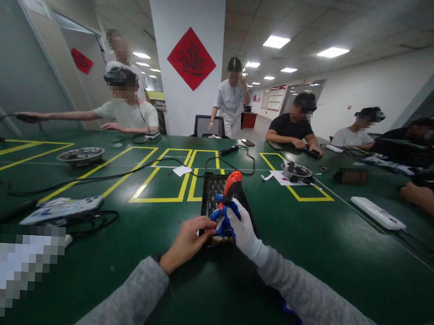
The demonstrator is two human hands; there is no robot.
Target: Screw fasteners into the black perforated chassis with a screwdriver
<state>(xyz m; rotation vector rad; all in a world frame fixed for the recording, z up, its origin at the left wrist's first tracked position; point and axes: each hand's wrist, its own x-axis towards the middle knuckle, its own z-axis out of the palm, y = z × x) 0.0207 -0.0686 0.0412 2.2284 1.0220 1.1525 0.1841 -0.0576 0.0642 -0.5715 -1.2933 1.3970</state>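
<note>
Straight ahead of me a black rectangular tray with a gridded inside lies on the green table. My right hand, in a white glove with blue fingers, is closed around a screwdriver with a red and black handle. The handle leans upward and its tip points down toward the tray's near end. My bare left hand pinches at that near end, close to the screwdriver's lower part. What those fingers hold is too small and covered to make out. Both hands partly cover the tray.
Metal bowls stand at left and right; the right bowl holds dark pieces. A white power bank lies to the right. A black cable crosses the left side, near a phone. Several people sit around the table; others stand behind.
</note>
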